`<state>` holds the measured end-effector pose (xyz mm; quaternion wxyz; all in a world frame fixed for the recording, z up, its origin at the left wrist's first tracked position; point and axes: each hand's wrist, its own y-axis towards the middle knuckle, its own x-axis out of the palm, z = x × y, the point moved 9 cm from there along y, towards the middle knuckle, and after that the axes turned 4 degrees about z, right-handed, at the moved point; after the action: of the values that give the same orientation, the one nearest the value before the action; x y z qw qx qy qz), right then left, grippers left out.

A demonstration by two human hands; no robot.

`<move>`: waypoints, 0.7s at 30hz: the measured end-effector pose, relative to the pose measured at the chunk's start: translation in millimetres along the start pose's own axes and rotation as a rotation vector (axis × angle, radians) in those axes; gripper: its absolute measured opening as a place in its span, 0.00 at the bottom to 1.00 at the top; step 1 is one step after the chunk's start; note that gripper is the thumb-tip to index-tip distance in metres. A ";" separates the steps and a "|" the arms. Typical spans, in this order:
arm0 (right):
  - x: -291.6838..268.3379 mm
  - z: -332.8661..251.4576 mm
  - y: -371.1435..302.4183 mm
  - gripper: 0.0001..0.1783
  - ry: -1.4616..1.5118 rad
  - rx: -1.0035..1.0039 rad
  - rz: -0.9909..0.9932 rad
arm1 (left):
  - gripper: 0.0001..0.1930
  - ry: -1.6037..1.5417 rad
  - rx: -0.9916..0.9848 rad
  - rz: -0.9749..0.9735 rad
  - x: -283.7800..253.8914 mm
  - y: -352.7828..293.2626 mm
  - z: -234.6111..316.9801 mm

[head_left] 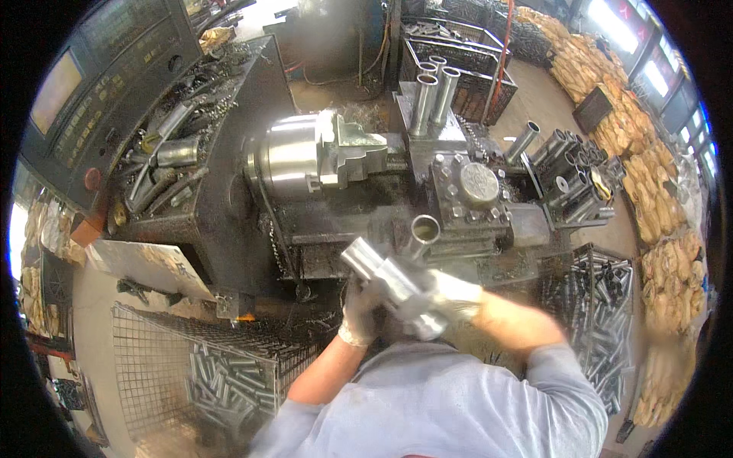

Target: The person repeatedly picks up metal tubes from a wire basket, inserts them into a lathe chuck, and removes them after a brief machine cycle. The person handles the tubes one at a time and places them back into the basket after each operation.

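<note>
In front of my chest a shiny stepped metal tube point(391, 279) is held at a slant, its narrower end up and to the left. My left hand point(362, 307), in a dirty glove, is wrapped round its left side. My right hand point(447, 294), in a glove and blurred by motion, grips it from the right near its lower end. Just beyond the hands another metal tube point(424, 230) stands with its open end up. Farther off are a lathe's chuck point(294, 156) with stepped jaws and a bolted tool post point(479, 183); neither hand touches them.
Several upright tubes point(424, 103) stand on the machine behind the tool post. A rack of tubes point(571, 183) is at the right. Wire baskets of metal pieces stand at the lower left point(153, 366) and right point(584, 298). A control panel point(99, 84) rises at the left.
</note>
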<state>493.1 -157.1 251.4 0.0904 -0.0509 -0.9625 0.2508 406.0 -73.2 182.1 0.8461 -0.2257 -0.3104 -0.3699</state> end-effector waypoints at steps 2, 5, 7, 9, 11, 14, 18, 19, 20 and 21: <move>-6.0 66.9 28.4 0.31 0.371 0.128 0.126 | 0.34 -0.174 -0.182 0.123 -21.5 0.1 -31.3; -41.9 142.5 44.8 0.37 -0.082 0.151 0.271 | 0.31 0.047 -0.219 0.410 -54.0 10.4 -54.0; -57.6 159.4 53.0 0.36 -0.606 0.015 0.317 | 0.30 0.208 -0.207 0.431 -60.5 17.3 -63.5; -59.3 169.9 51.2 0.36 -0.577 -0.074 0.244 | 0.29 0.206 -0.206 0.468 -71.5 15.3 -75.6; -58.5 158.5 39.2 0.30 -0.441 -0.217 0.215 | 0.33 -0.035 -0.305 0.378 -76.7 6.7 -92.9; -59.3 149.5 17.3 0.26 -0.446 -0.087 0.135 | 0.38 -0.420 -0.394 0.135 -71.5 -3.5 -91.4; -78.1 64.0 -34.5 0.15 -0.970 -0.693 0.454 | 0.32 -0.008 -0.258 0.202 -68.8 -3.0 -58.5; -82.7 46.7 -53.5 0.13 -1.264 -0.859 0.688 | 0.32 0.154 -0.126 0.210 -56.7 5.2 -42.3; -111.7 49.1 -52.4 0.14 -0.939 -0.724 0.716 | 0.33 0.336 -0.055 0.289 -46.7 8.6 -33.3; -137.7 59.9 -50.1 0.15 -0.621 -0.576 0.730 | 0.41 0.434 0.130 0.210 -14.8 13.6 -23.6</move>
<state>613.3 -248.7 204.2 -0.3074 -0.3272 -0.8936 -0.0043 417.0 -72.0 153.1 0.9395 -0.1171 -0.1196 -0.2990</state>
